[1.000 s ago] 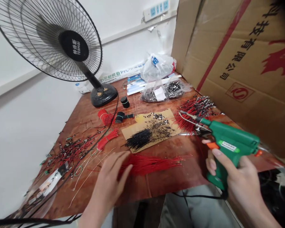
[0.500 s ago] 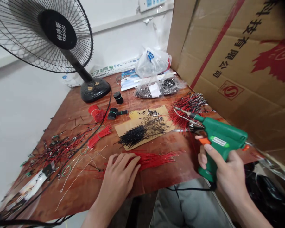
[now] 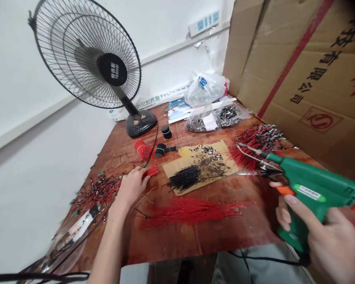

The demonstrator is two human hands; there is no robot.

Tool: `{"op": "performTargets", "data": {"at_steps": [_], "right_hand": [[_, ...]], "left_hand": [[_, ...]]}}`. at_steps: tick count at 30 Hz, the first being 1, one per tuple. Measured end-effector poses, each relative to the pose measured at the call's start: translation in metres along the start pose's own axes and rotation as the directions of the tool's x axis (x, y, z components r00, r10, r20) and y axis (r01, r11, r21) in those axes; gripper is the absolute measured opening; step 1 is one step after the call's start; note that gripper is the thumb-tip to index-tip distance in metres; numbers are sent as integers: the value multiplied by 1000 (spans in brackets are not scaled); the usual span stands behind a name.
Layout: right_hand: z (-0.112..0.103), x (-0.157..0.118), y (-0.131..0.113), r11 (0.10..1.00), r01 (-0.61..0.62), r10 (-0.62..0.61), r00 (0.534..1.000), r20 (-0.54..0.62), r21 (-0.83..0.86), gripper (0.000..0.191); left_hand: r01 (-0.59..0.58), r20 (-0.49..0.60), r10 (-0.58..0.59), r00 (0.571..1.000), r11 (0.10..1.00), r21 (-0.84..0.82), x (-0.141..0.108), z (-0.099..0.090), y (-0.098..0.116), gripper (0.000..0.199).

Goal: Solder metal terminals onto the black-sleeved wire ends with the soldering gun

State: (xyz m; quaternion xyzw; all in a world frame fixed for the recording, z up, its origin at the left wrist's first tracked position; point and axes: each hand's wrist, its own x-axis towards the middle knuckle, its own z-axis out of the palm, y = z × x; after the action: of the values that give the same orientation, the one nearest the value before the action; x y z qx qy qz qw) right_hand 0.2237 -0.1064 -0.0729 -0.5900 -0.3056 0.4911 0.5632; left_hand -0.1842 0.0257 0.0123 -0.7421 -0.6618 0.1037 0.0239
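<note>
My right hand (image 3: 328, 232) is wrapped around the handle of a green soldering gun (image 3: 316, 181), a finger near its orange trigger. Its metal tip points left, over a heap of red wires with dark and silvery ends (image 3: 254, 144). On the left, my left hand (image 3: 133, 183) closes over a small bundle of red wires (image 3: 152, 170); one end sticks out past the fingers, and the rest is hidden under the hand. Loose red wires (image 3: 192, 211) lie spread near the table's front. Behind them, short black wires (image 3: 185, 177) rest on a tan board (image 3: 177, 161).
A black fan (image 3: 140, 124) stands at the back left, its cord running forward across the table. Bags of small dark parts (image 3: 202, 123) lie at the back. A large cardboard box (image 3: 286, 79) borders the right side. Tangled red wires (image 3: 106, 189) lie at left.
My left hand has left the loose red wires and reached left and away onto the small bundle. The view has shifted left; my right hand still holds the soldering gun.
</note>
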Motion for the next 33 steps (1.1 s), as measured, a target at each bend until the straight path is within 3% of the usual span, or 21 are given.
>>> {"op": "performTargets", "data": {"at_steps": [5, 11, 18, 26, 33], "right_hand": [[2, -1, 0, 999, -14, 16, 999, -51, 29, 36], [1, -1, -2, 998, -55, 56, 998, -41, 37, 36], [6, -3, -6, 997, -44, 48, 997, -65, 58, 37], [3, -3, -5, 998, -53, 56, 996, -73, 46, 35], [5, -3, -6, 997, -55, 58, 996, -67, 49, 37]], "left_hand": [[-35, -35, 31, 999, 992, -123, 2, 2, -7, 30], [13, 25, -5, 1000, 939, -343, 6, -6, -16, 41], [46, 57, -14, 998, 798, -601, 9, -4, -27, 46], [-24, -81, -34, 996, 783, -621, 4, -1, -20, 37], [-50, -164, -59, 985, 806, -590, -2, 13, -19, 39]]}}
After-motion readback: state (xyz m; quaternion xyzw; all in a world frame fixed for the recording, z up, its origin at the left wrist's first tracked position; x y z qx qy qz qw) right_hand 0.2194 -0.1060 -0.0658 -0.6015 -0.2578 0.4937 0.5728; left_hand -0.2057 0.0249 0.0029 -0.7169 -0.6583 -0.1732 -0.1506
